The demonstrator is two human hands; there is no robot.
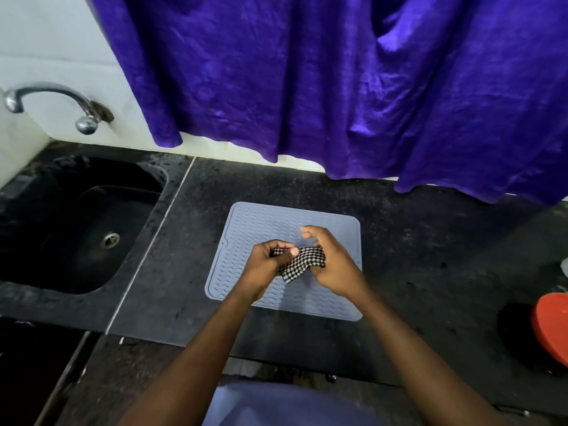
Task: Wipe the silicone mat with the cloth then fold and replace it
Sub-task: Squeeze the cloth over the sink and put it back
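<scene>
A grey-blue silicone mat [264, 222] with a wavy ribbed surface lies flat on the dark counter. Above its middle I hold a small black-and-white checked cloth [302, 262], bunched between both hands. My left hand [270, 262] pinches the cloth's left end with thumb on top. My right hand [332, 265] holds the cloth's right side in the palm, while its index finger and thumb are raised and spread. Part of the cloth is hidden inside the hands.
A black sink [83, 229] with a metal drain is set into the counter at the left, under a chrome tap [52, 103]. A purple curtain [338, 87] hangs over the counter's back edge. A red-lidded object [551, 327] sits at the right edge.
</scene>
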